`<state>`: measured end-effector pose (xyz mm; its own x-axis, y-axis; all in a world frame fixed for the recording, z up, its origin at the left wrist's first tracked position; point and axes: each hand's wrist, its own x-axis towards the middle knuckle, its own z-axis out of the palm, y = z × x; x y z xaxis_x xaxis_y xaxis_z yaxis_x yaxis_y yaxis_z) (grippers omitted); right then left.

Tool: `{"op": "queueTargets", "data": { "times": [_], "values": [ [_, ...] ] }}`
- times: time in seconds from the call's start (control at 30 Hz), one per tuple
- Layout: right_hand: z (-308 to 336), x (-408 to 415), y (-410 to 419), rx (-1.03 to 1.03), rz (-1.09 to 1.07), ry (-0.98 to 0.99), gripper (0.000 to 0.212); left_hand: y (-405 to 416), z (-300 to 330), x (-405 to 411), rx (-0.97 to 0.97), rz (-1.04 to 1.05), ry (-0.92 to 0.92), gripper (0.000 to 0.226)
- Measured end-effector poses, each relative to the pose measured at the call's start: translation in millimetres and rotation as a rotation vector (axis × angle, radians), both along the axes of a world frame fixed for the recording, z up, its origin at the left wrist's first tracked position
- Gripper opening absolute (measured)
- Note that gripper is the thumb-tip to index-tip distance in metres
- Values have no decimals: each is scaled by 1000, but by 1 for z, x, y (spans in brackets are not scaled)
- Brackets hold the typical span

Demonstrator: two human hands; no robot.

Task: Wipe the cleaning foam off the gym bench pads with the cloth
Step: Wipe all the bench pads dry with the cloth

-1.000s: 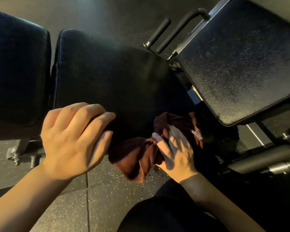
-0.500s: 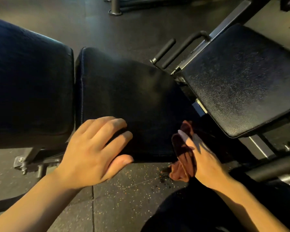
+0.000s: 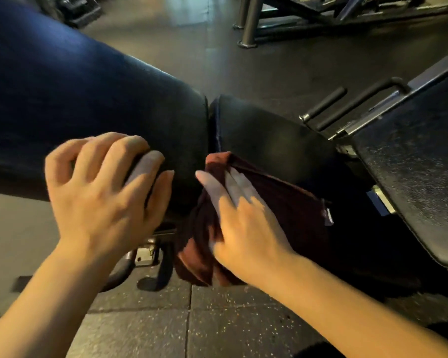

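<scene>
Pressing flat, right hand [image 3: 246, 226] half-hides cloth [image 3: 290, 202]; left hand [image 3: 101, 192], open, rests on pad [image 3: 88, 99].

Bunched maroon cloth [image 3: 282, 202] drapes over the black bench pads' [image 3: 269, 140] near edge.

Dim warm light, motion blur, wide-angle edge bending, floor [image 3: 186, 42] glare
</scene>
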<state>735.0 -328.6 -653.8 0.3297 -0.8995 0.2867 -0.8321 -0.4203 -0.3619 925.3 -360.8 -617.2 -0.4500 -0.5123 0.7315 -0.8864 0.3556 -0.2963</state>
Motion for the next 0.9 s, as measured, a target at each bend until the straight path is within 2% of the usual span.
{"op": "queueTargets", "data": {
  "times": [0.13,0.27,0.37,0.43,0.47,0.53,0.57,0.6,0.63,0.67,0.73,0.8,0.9],
  "values": [
    [17,11,-14,136,5,-151,99,3,7,-4,-108,-2,-39,24],
    [5,-11,11,49,46,10,97,2,5,-3,-183,-33,-55,20],
    [-10,-35,33,231,181,-14,109,-3,2,-4,-259,-74,-34,16],
    [-7,-43,39,306,171,46,116,-8,-1,-6,-306,-86,-4,15],
    [-5,-39,37,340,159,62,113,-11,-2,-8,-328,-90,7,14],
    [5,-25,30,354,122,-18,92,-16,-4,-8,-365,-111,21,12],
    [0,-18,20,322,55,-62,66,-17,-4,-7,-380,-122,28,12],
    [4,-12,11,361,17,-20,18,-19,-5,-6,-392,-132,33,12],
    [4,-9,0,334,14,-61,46,-19,-6,-5,-399,-142,34,12],
    [10,-2,-14,237,76,-40,87,-19,-6,-5,-401,-150,32,12],
    [12,-1,-37,159,119,-53,93,-19,-5,-5,-402,-148,24,12],
    [18,-2,-42,255,157,-67,94,-18,-3,-6,-393,-128,25,12],
    [10,-9,-31,190,162,-58,90,-13,-2,-7,-353,-121,15,11]
  ]
}}
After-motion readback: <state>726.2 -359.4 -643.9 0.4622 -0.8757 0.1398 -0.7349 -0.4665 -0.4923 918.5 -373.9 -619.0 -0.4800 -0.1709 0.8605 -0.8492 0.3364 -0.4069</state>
